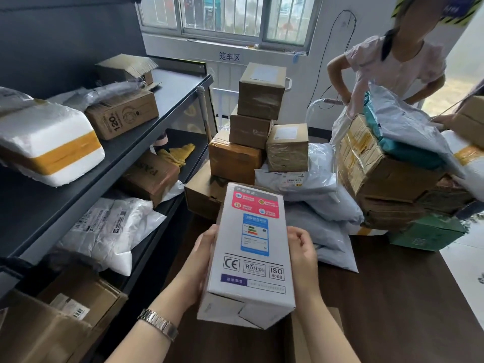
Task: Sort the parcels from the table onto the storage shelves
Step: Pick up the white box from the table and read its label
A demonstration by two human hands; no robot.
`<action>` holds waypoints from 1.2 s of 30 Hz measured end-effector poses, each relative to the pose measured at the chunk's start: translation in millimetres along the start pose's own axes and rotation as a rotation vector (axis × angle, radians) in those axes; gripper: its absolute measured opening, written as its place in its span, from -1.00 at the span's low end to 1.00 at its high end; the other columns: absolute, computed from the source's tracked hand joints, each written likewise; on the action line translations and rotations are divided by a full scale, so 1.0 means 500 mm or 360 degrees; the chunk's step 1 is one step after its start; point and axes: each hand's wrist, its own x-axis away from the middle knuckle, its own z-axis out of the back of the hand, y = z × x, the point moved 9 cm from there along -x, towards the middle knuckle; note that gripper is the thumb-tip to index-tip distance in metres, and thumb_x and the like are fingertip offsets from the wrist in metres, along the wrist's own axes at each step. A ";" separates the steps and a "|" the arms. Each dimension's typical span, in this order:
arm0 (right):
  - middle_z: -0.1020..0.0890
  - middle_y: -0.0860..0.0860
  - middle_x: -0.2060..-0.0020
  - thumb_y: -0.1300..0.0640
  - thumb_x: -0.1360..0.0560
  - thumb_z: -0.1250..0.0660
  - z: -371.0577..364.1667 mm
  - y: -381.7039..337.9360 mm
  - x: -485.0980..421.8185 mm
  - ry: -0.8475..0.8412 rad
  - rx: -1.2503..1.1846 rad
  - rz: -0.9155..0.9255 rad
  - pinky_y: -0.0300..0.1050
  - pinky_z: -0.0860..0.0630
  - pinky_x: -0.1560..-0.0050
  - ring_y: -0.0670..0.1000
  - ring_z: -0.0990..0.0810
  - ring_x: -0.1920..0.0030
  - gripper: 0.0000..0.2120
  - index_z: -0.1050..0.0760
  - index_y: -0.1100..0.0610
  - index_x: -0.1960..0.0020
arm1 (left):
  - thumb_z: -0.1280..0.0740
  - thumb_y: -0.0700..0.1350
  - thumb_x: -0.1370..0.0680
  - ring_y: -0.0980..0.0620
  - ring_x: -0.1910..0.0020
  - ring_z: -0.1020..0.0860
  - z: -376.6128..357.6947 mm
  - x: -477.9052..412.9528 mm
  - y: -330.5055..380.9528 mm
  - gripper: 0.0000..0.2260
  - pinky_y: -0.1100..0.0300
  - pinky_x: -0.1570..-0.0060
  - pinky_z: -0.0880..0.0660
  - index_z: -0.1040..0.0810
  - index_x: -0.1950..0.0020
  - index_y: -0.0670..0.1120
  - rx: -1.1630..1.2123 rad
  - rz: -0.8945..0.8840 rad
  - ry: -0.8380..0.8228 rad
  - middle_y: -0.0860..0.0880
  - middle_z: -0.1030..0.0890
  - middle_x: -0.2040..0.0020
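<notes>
The storage shelves [146,132], a dark rack to the left of the left hand [200,260], already carry a fair load: a white foam box [49,142] with a yellow tape band and a brown carton [123,115] printed "120" on the upper level, a white poly mailer [104,229] and another carton below, more cardboard at the bottom. So part of the sorting looks done — though there is still open room on the upper level beyond those two.

What remains is the larger share. Ahead of both hands the dark surface [392,297] holds a stack of brown cartons [251,134] piled several high, with grey poly mailers [322,205] slumped just to the right of the right hand [301,255]. Further right sits a heavily taped carton [374,166] under more bags, where another person is also handling parcels.

The parcel in hand is a tall white box [251,247] with a pink and blue label and CE, RoHS and ISO marks, raised off the surface and tilted with its printed face up. The left hand is clamped along its left edge, the right hand wrapped on its right edge, fingers curled around the side — a two-handed hold between pile and rack. By my reading this one is mid-transfer, and most of the pile is still to go.
</notes>
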 end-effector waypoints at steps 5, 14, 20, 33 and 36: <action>-0.76 0.09 -0.07 -0.17 -0.49 -0.42 -0.010 0.006 -0.018 -0.0367 -0.0017 -0.0117 0.17 -0.70 -0.02 0.17 -0.76 -0.07 -0.55 -0.49 0.02 -0.29 | -0.40 0.26 -0.41 0.04 0.12 -0.77 0.024 -0.020 0.032 -0.37 0.23 0.27 -0.65 -0.40 -0.39 0.01 0.0004 -0.0184 0.0140 -0.08 -0.71 -0.07; -0.79 0.07 -0.05 0.02 -0.48 -0.40 0.012 0.082 -0.022 -0.0261 -0.0514 -0.0333 -0.09 -0.71 0.14 0.05 -0.78 -0.02 -0.51 -0.43 0.03 -0.38 | -0.29 0.13 -0.51 -0.33 -0.15 -0.58 0.018 -0.034 0.039 -0.43 -0.13 -0.01 -0.58 -0.46 -0.46 -0.12 0.0292 -0.0249 0.0112 -0.31 -0.60 -0.29; -0.66 0.01 -0.21 0.12 -0.62 -0.34 0.013 0.012 -0.035 -0.0130 0.0313 0.0151 0.07 -0.58 -0.26 0.01 -0.62 -0.25 -0.83 -0.59 -0.13 -0.14 | -0.35 0.10 -0.46 0.01 0.10 -0.75 0.020 -0.027 0.043 -0.55 0.18 0.22 -0.65 -0.55 -0.32 -0.01 0.0241 -0.0369 0.0196 -0.09 -0.75 -0.06; -0.73 0.09 -0.14 -0.04 -0.44 -0.44 -0.036 0.036 -0.004 -0.0238 -0.0117 0.0001 0.14 -0.66 -0.16 0.16 -0.70 -0.19 -0.59 -0.53 -0.02 -0.27 | -0.44 0.22 -0.36 -0.09 -0.07 -0.73 0.025 -0.003 0.065 -0.54 0.14 0.15 -0.67 -0.60 -0.23 0.13 0.0110 -0.0565 0.0292 -0.06 -0.73 -0.12; -0.71 0.12 -0.16 -0.04 -0.45 -0.43 -0.031 0.027 -0.008 -0.0207 -0.0093 0.0035 0.23 -0.63 -0.20 0.20 -0.69 -0.20 -0.61 -0.55 0.00 -0.25 | -0.44 0.20 -0.37 -0.03 0.02 -0.76 0.022 -0.002 0.067 -0.57 0.19 0.21 -0.66 -0.59 -0.21 0.14 0.0109 -0.0572 0.0291 0.03 -0.77 -0.02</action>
